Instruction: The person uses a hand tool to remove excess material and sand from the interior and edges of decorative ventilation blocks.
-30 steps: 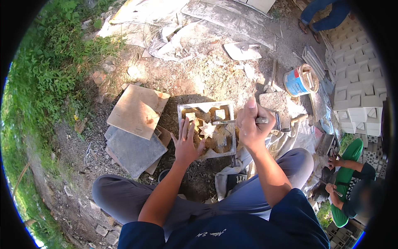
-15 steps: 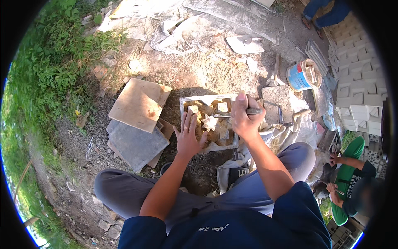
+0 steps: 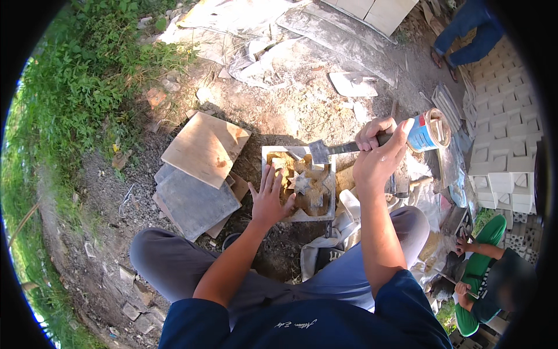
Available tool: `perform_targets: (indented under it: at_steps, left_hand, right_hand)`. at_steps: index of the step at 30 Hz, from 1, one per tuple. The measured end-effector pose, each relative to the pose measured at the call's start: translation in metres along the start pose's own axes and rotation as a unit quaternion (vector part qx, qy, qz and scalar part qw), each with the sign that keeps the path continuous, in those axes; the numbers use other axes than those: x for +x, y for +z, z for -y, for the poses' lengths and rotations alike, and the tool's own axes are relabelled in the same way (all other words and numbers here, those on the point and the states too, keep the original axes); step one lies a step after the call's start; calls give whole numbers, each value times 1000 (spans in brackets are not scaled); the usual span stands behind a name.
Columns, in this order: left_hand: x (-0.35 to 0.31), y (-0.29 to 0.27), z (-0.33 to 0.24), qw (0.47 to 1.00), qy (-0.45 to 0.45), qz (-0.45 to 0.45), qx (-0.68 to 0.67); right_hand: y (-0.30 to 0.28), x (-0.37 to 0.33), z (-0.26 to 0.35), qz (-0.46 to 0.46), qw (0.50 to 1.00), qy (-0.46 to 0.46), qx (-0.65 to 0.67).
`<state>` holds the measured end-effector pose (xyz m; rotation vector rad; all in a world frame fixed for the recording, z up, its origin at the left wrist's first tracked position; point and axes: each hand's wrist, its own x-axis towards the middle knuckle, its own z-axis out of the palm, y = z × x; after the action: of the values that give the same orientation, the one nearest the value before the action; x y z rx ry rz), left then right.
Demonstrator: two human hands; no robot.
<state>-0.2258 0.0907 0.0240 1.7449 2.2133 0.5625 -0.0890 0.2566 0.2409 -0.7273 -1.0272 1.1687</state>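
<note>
My left hand (image 3: 268, 200) lies with fingers spread on the left side of a shallow rectangular mould (image 3: 332, 203). Inside the mould is yellowish-brown, sandy material around a pale star shape (image 3: 302, 183) and small square shapes. My right hand (image 3: 379, 152) is wrapped round the dark handle of a scraper with a flat metal blade (image 3: 319, 152). The blade is over the mould's far right corner; whether it touches the rim I cannot tell.
Left of the mould are stacked boards, a brown one (image 3: 206, 148) over a grey one (image 3: 197, 200). A blue-and-white bucket (image 3: 427, 132) stands at right, before stacked pale blocks (image 3: 503, 142). A co-worker in green trousers (image 3: 491, 232) sits lower right; another person's legs (image 3: 471, 38) show at upper right.
My right hand has lifted the scraper out of the mould's middle, off to the right, and turned it so its blade shows flat. My left hand remains on the mould. The view has shifted slightly.
</note>
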Motion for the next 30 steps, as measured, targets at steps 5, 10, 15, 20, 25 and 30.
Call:
perform_targets:
  at_steps: [5, 10, 15, 20, 25, 30]
  left_hand:
    - [1, 2, 2, 1000, 10, -22, -14]
    - [0, -1, 2, 1000, 7, -10, -18]
    - [-1, -7, 2, 1000, -3, 4, -25]
    - [0, -9, -2, 1000, 7, 2, -16]
    - [1, -9, 2, 1000, 3, 3, -13]
    - [3, -9, 1, 1000, 7, -16, -25]
  right_hand:
    - [12, -8, -19, -27, 999, 24, -12]
    - [25, -12, -21, -75, 997, 10, -32]
    - [27, -20, -13, -95, 991, -31, -85]
    - [31, -21, -10, -53, 988, -69, -130]
    - [35, -17, -5, -39, 986, -75, -141]
    - [28, -14, -15, -27, 983, -85, -162]
